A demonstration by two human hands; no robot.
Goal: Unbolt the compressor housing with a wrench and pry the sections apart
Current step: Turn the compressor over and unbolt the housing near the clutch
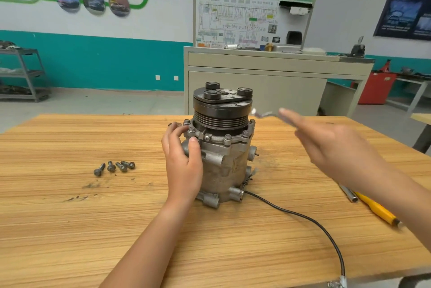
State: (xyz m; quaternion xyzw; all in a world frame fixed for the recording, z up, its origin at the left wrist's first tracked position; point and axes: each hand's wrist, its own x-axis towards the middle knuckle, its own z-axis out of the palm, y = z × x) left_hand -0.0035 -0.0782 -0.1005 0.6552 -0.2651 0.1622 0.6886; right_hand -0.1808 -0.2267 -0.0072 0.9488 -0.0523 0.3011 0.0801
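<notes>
Left hand (184, 161) grips the compressor housing (224, 166) at nine o'clock; blurred right hand (331, 147) pinches a wrench (262, 114) at two; best seated squarely on a flange bolt (227, 139)

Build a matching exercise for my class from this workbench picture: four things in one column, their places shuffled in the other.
Things: 1 loose bolts; 2 wrench; 3 yellow-handled tool; 4 compressor.
Places: A held in the right hand; B gripped by the left hand; C on the table, left of the compressor; D at the table's right edge.
Pairs: 1-C; 2-A; 3-D; 4-B.
</notes>
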